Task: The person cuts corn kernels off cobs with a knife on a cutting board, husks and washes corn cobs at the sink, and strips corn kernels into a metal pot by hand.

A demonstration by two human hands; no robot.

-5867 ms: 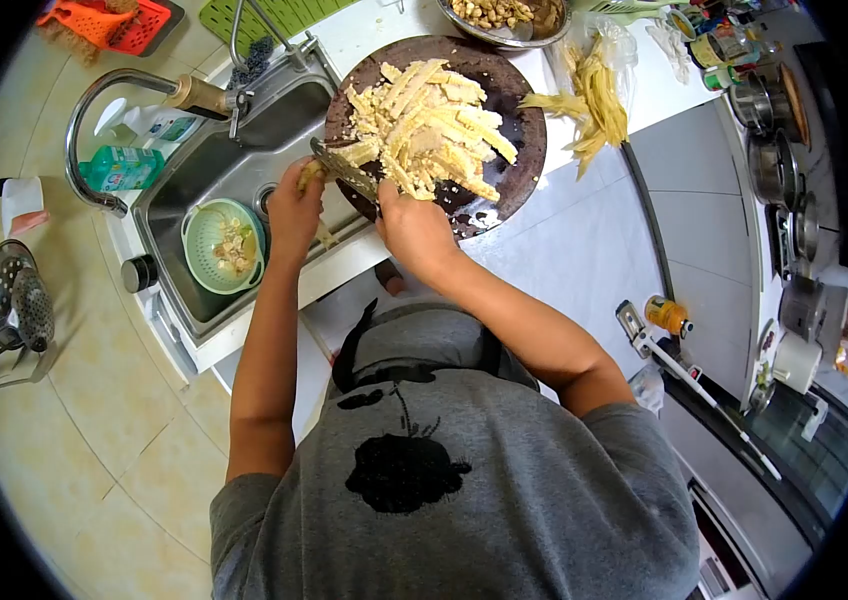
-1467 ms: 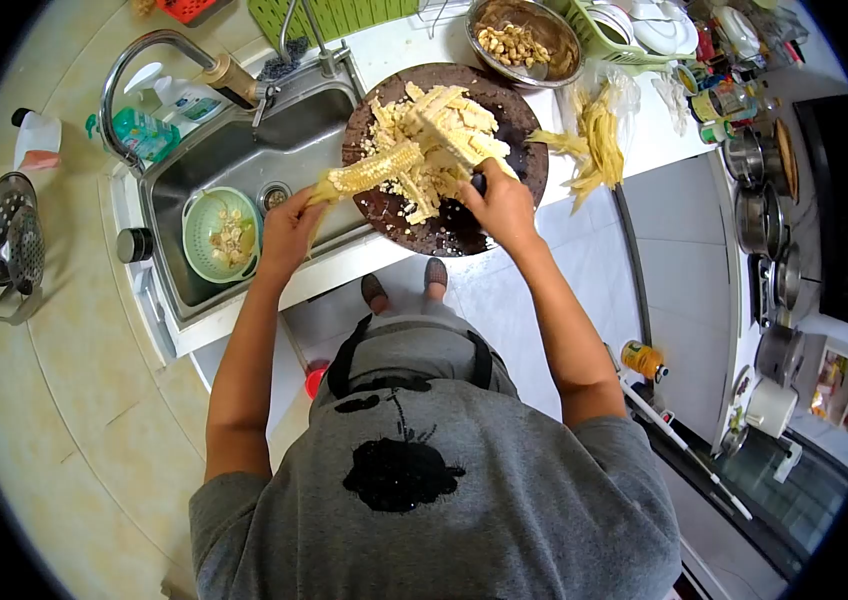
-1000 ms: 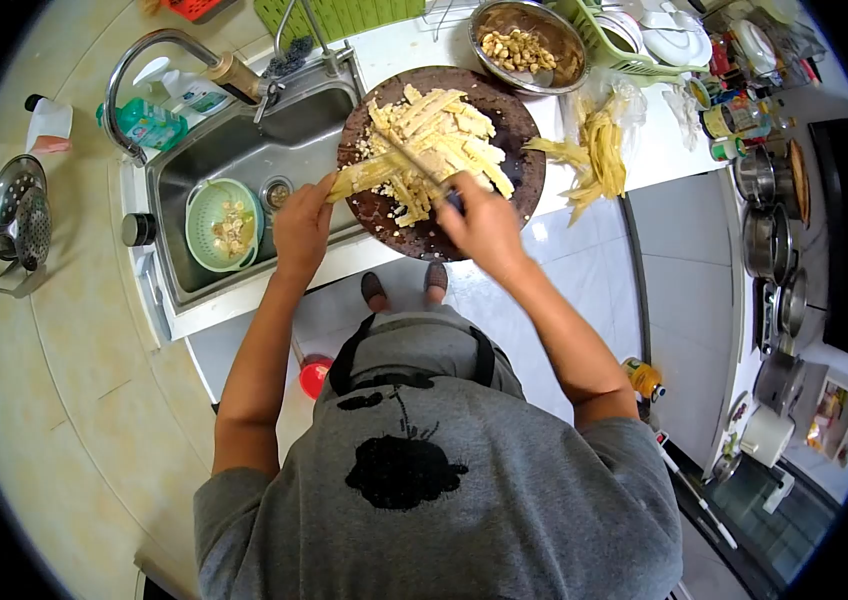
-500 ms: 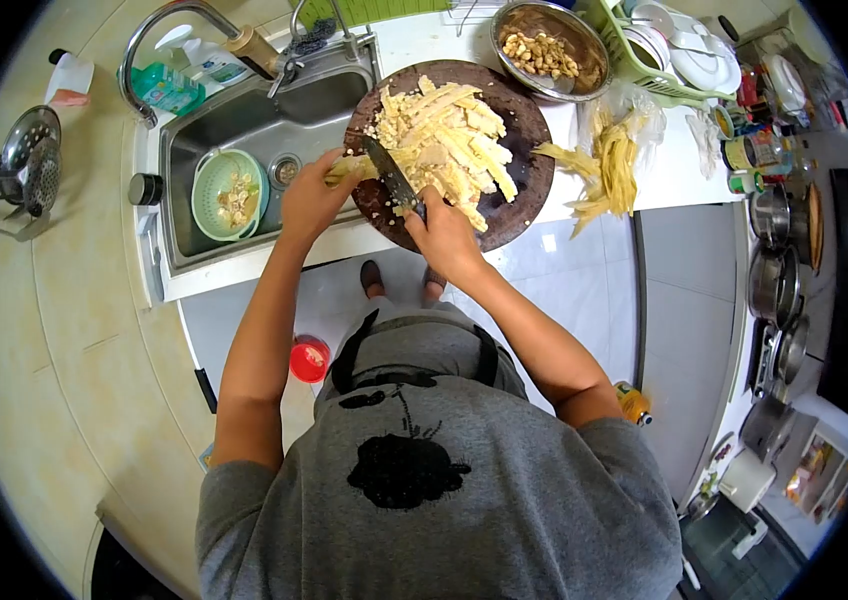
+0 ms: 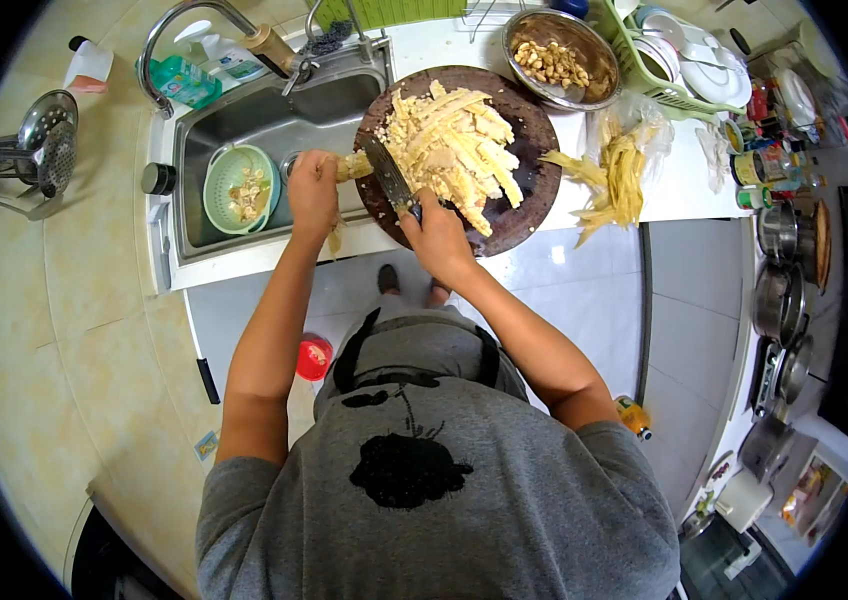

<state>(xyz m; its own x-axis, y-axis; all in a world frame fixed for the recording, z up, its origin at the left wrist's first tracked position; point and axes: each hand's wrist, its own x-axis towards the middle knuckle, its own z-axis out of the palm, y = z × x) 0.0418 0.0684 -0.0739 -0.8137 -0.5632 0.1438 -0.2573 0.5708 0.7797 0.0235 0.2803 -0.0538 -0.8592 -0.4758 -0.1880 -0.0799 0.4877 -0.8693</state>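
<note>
A round dark chopping board (image 5: 536,205) carries a heap of pale yellow chopped strips and crumbs (image 5: 449,140). My right hand (image 5: 439,238) is closed round the handle of a dark-bladed kitchen knife (image 5: 385,170), whose blade lies over the board's left side. Just left of the blade, my left hand (image 5: 313,190) is closed on a yellow, limp vegetable piece (image 5: 352,167). One end of that piece reaches the board's edge by the blade, and a thin strand hangs below the fist.
Left of the board is a steel sink (image 5: 289,115) with a green colander (image 5: 266,205) inside. A metal bowl of nuts or similar pieces (image 5: 599,85) stands behind the board. Limp yellow leaves (image 5: 619,180) lie beside a plastic bag at right, near a green dish rack (image 5: 649,85).
My left hand has tightened into a fist and moved slightly left of the blade, with a strand now hanging below it. The knife stays at the same part of the board.
</note>
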